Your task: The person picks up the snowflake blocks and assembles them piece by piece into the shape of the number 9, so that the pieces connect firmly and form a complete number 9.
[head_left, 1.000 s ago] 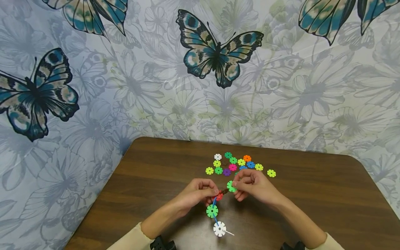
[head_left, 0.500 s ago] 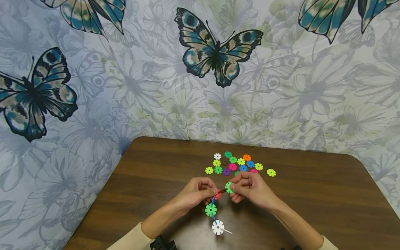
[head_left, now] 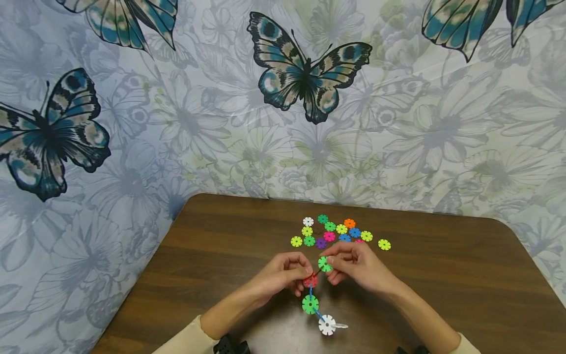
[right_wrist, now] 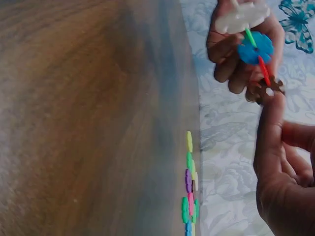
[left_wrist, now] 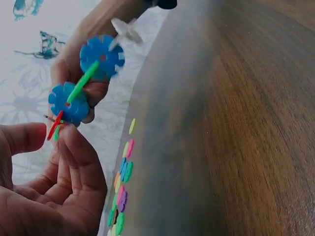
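A chain of notched flower-shaped plastic discs hangs between both hands above the table. My left hand (head_left: 283,274) pinches the chain by its red disc (head_left: 311,280). My right hand (head_left: 360,265) pinches a green disc (head_left: 325,264) between thumb and fingers, at the chain's upper end. A thin brown disc (right_wrist: 269,90) links the red and green ones. Below the red disc hang a blue disc (left_wrist: 69,102), a larger-looking green disc (head_left: 310,304), another blue disc (left_wrist: 102,56) and a white disc (head_left: 327,325). One more white disc (head_left: 341,326) juts out edge-on at the lower end.
Several loose discs lie flat toward the back of the brown wooden table (head_left: 212,231), among them an orange disc (head_left: 349,223), a purple disc (head_left: 321,243) and a yellow disc (head_left: 384,245) apart at the right. A butterfly-patterned wall covering (head_left: 265,162) rises behind.
The lower end of the chain has swung to the right. The right hand has come slightly closer to the left, and both keep their pinch on the chain.
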Demonstrator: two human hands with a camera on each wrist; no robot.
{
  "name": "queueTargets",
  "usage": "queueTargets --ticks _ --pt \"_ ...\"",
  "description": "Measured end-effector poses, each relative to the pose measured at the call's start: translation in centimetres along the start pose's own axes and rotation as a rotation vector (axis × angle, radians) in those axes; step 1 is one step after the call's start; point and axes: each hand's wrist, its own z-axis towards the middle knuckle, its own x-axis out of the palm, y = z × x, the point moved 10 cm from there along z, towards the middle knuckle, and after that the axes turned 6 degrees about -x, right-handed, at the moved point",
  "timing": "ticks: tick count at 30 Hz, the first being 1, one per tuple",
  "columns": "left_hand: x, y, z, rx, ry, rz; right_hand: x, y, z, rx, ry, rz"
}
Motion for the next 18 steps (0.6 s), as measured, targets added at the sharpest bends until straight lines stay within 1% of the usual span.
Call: queueTargets --ticks 4,7,14,18 --pt "0.1 0.0 0.2 0.002 -0.003 0.011 0.8 0.0 -0.1 0.014 0.079 0.036" --pt "0.1 0.1 0.4 -0.002 -0.011 0.004 1.3 0.0 -0.1 0.013 0.115 0.053" --pt "0.5 0.2 0.9 0.007 -0.015 0.008 2.1 -0.5 0.1 0.007 0.135 0.075" --pt "0.5 0.1 0.9 0.017 -0.018 0.001 1.5 -0.6 0.1 0.005 0.133 0.049"
